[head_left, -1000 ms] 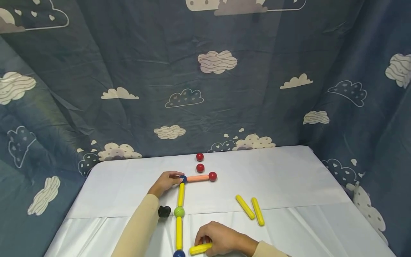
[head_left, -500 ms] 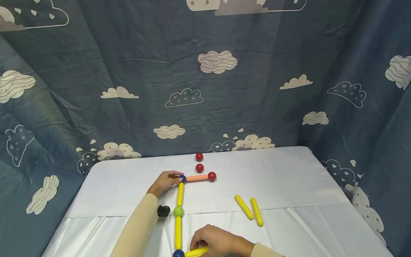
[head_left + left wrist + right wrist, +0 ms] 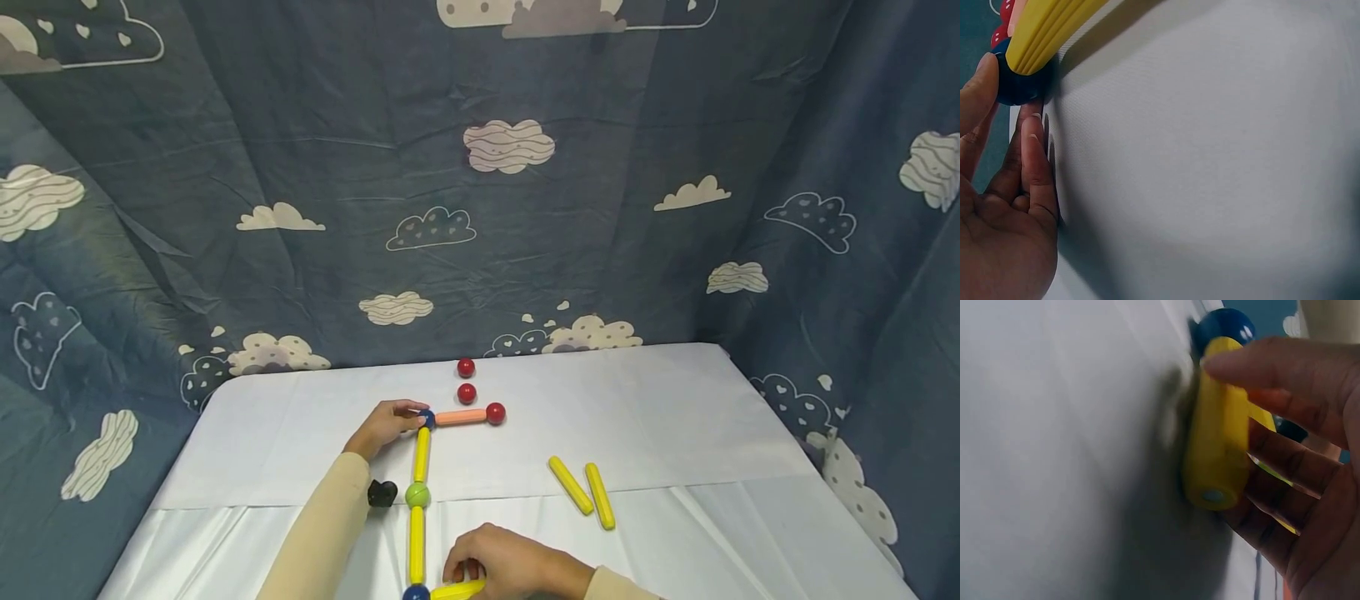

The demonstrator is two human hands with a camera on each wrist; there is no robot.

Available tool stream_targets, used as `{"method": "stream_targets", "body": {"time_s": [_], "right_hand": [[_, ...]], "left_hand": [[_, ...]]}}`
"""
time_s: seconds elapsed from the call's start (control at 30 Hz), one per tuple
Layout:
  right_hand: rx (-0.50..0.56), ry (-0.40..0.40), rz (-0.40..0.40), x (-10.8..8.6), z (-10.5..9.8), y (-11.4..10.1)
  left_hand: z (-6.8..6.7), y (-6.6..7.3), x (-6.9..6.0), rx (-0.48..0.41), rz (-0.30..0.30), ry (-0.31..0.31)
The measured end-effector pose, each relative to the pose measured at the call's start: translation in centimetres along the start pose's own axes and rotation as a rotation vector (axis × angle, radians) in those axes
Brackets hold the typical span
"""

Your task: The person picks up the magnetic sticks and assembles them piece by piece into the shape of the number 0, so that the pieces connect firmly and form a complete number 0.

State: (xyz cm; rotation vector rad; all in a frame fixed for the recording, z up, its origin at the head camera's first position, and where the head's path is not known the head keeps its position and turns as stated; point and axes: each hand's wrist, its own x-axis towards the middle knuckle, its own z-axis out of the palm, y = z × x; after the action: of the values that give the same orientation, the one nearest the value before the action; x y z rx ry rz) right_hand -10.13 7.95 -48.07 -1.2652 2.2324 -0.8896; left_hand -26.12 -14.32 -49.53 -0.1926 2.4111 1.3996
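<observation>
My left hand holds the blue ball at the far corner of a joined shape, thumb and fingers around it. From that ball an orange stick runs right to a red ball, and a yellow stick runs down to a green ball. Another yellow stick leads to a near blue ball. My right hand grips a yellow stick between thumb and fingers, its far end against the near blue ball in the right wrist view.
Two loose red balls lie beyond the orange stick. Two yellow sticks lie to the right on the white cloth. A black object sits left of the green ball, beside my left sleeve. A cloud-patterned curtain hangs behind.
My right hand has moved slightly left and down, bringing its yellow stick from apart to against the near blue ball. My left hand has stayed on the far blue ball.
</observation>
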Motion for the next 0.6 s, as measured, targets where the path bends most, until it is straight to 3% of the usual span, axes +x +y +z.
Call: {"method": "stream_targets", "body": {"time_s": [0.17, 0.33, 0.6], "right_hand": [[0.100, 0.014, 0.054, 0.3, -1.4, 0.4], [0.242, 0.111, 0.127, 1.0, -3.5, 1.5], [0.179, 0.315, 0.212, 3.0, -7.6, 4.4]], "left_hand": [[0.0, 0.0, 0.0, 0.000, 0.003, 0.000], [-0.1, -0.1, 0.1, 0.012, 0.004, 0.005], [0.0, -0.1, 0.1, 0.015, 0.014, 0.007]]}}
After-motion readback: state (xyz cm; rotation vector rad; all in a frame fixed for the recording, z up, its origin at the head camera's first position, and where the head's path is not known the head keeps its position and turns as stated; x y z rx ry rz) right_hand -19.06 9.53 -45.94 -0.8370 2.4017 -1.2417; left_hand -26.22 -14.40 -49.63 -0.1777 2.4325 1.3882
